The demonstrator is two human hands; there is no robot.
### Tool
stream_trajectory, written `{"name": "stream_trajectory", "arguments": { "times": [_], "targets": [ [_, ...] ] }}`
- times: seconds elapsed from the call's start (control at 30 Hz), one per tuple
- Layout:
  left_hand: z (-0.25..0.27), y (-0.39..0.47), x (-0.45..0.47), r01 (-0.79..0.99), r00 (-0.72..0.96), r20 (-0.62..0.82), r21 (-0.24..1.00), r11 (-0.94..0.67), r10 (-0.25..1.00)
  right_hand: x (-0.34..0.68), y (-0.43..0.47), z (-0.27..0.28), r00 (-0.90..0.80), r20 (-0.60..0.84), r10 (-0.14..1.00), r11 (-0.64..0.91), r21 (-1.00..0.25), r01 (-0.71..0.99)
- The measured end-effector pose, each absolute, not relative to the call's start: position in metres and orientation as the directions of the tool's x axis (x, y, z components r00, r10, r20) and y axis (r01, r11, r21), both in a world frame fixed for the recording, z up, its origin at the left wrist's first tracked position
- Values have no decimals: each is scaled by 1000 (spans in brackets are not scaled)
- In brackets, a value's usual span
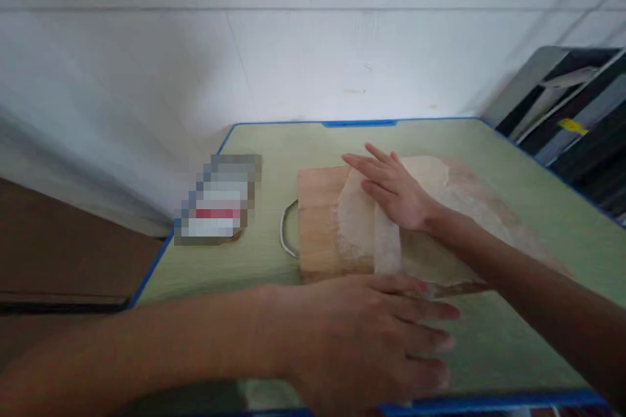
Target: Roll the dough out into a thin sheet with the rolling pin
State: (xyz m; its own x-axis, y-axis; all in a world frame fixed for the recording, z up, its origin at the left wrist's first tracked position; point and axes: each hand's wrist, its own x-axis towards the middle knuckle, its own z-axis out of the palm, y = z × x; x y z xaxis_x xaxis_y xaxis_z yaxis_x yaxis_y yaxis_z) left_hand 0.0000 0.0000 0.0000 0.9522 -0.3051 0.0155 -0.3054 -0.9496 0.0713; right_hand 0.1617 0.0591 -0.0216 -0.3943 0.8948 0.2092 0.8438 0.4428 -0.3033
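Head view, looking down on a table (274, 143) with a blue edge. A wooden board (317, 228) lies on it, its metal handle (282, 228) at the left end. Over the board spreads a pale, thin sheet (357, 225), perhaps dough, with a ragged left edge and a lighter strip (388, 251) running front to back, probably a fold or second layer.

The step in hand seems to be laying or smoothing the sheet. Doing it well would likely mean a flat, light palm, pressure spread across the fingers, and strokes along the strip rather than across it, since something so thin could wrinkle or tear. Steadying the near edge would probably help too.

The hands are apart and neither grips anything. The right hand (394, 192), fingers fanned, is over the far part of the sheet, at the strip, seemingly resting there. The left hand (366, 335), fingers spread and pointing right, is nearer the viewer, beside the board's near edge; whether its index finger touches the sheet cannot be told.
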Motion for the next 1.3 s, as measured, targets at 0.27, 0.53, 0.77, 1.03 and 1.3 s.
{"name": "stream_trajectory", "arguments": {
  "times": [0.27,0.53,0.77,1.03,1.3],
  "targets": [
    [-7,2,-4,-230,972,62,99,-968,-225,84,83,-9,-392,187,901,423,-173,890],
    [-20,2,-5,-264,947,214,82,-961,-241,101,84,-11,-346,187,920,385,-250,889],
    [-22,2,-2,-292,927,260,41,-956,-272,156,69,-24,-264,173,949,309,-338,889],
    [-23,6,-2,-282,948,198,152,-947,-251,88,83,-12,-361,186,914,404,-317,858],
    [-24,4,-4,-248,949,227,120,-961,-217,100,80,-12,-313,139,940,340,-286,896]
  ]
}}
